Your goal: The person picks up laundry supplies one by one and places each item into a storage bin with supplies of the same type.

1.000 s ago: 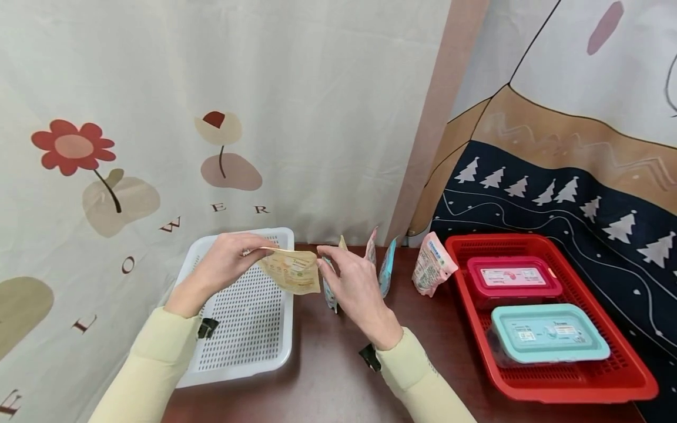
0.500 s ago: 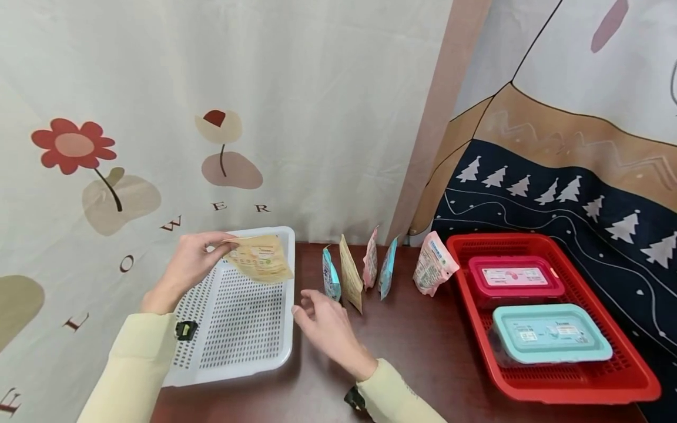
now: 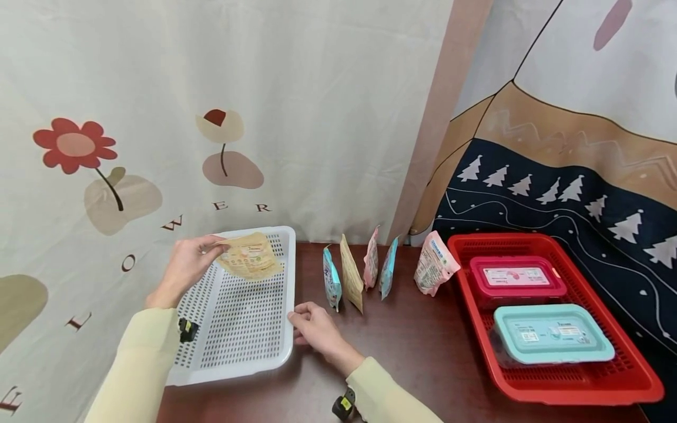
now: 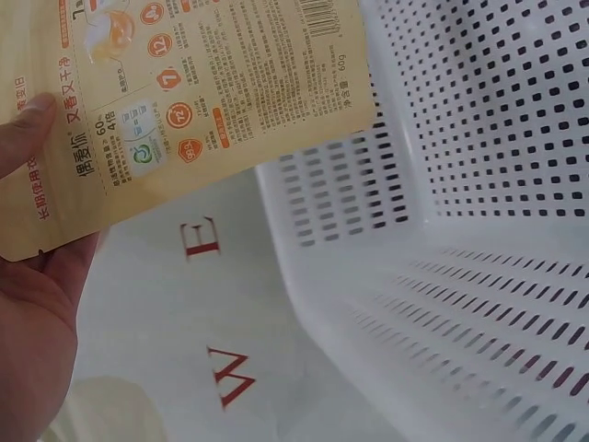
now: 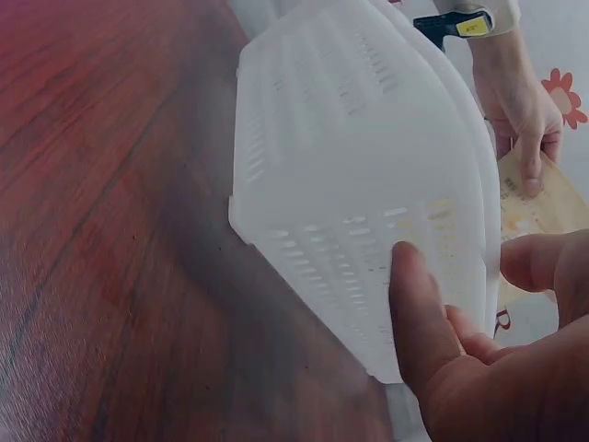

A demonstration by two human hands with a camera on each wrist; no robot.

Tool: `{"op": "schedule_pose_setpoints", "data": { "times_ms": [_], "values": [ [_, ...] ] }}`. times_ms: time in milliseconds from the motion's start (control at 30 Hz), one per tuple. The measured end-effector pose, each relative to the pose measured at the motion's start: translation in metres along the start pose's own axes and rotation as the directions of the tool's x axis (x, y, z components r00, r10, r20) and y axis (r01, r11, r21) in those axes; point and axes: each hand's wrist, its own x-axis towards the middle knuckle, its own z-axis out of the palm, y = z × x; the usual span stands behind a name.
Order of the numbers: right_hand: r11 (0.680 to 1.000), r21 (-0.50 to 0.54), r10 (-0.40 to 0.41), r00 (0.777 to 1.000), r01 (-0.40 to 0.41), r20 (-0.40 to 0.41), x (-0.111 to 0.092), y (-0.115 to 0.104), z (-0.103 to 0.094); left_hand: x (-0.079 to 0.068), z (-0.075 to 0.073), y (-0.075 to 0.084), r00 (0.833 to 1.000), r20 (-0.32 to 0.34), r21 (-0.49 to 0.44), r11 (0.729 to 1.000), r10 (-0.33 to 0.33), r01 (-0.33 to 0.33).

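Observation:
My left hand pinches a yellow pouch by one end and holds it above the back of the white basket. In the left wrist view, the thumb lies on the printed face of the pouch, and the other fingers are behind it. My right hand grips the basket's right rim. The right wrist view shows its thumb at the rim and its fingers against the outer wall of the basket.
Right of the basket stand a blue pouch, a tan pouch, a pink pouch and another blue pouch. Farther right are a pink-white pouch and a red basket holding a magenta-lidded box and a turquoise-lidded box.
The yellow pouch left the right hand's side and moved left over the white basket in my left hand. My right hand came down and took hold of the basket's rim.

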Motion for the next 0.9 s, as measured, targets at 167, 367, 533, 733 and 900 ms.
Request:
{"op": "schedule_pose_setpoints", "data": {
  "times_ms": [167, 367, 533, 733, 900],
  "values": [
    [0.996, 0.084, 0.011, 1.000, -0.011, -0.005, 0.001, 0.002, 0.002, 0.004, 0.008, -0.004, 0.999, 0.023, -0.008, 1.000, -0.027, 0.027],
    [0.993, 0.116, 0.009, 1.000, -0.011, 0.010, 0.002, 0.003, 0.000, 0.011, 0.020, -0.006, 0.998, 0.039, -0.030, 0.998, -0.055, 0.056],
    [0.993, 0.119, 0.005, 1.000, -0.006, 0.009, 0.005, 0.004, 0.000, 0.018, 0.033, -0.011, 0.996, 0.049, -0.034, 0.996, -0.079, 0.080],
    [0.992, 0.123, 0.012, 1.000, -0.013, 0.005, 0.005, 0.003, 0.000, 0.022, 0.047, -0.021, 0.994, 0.034, -0.051, 0.993, -0.108, 0.110],
    [0.997, 0.051, -0.063, 0.998, 0.064, -0.025, 0.002, 0.001, 0.000, 0.022, 0.054, -0.028, 0.991, 0.022, -0.055, 0.989, -0.133, 0.134]
  ]
}}
